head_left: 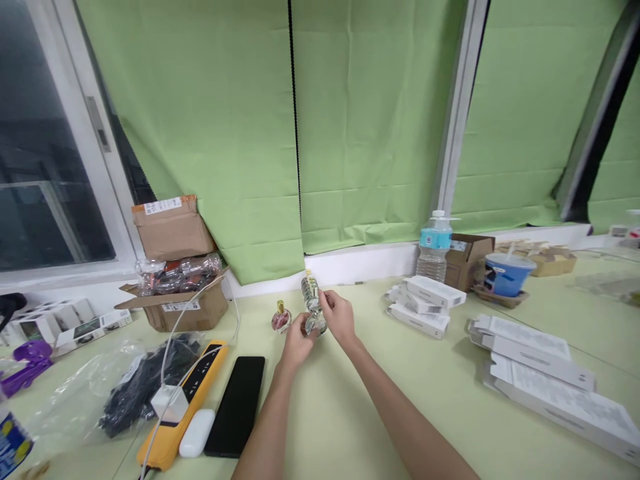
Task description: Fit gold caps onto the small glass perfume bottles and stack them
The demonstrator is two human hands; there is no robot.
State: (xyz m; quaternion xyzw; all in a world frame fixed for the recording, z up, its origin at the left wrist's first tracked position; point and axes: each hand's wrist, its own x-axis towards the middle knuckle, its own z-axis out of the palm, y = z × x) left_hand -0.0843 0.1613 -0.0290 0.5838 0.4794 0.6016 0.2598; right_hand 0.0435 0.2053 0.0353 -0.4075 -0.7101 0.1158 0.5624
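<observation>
Both of my hands meet at the middle of the pale green table (pixel 350 413). My right hand (pixel 341 317) pinches a small clear glass bottle (pixel 311 291) with a gold cap, held upright. My left hand (pixel 297 343) closes on a round clear glass piece (pixel 317 325) just below that bottle. A small pink perfume bottle (pixel 281 317) with a gold cap stands on the table just left of my hands.
To the left lie a black phone (pixel 237 403), a yellow device (pixel 187 393) with a white charger and cable, a bag of black parts (pixel 145 380) and cardboard boxes (pixel 173 267). To the right stand white boxes (pixel 425 303), a water bottle (pixel 434 253) and a blue cup (pixel 506 273).
</observation>
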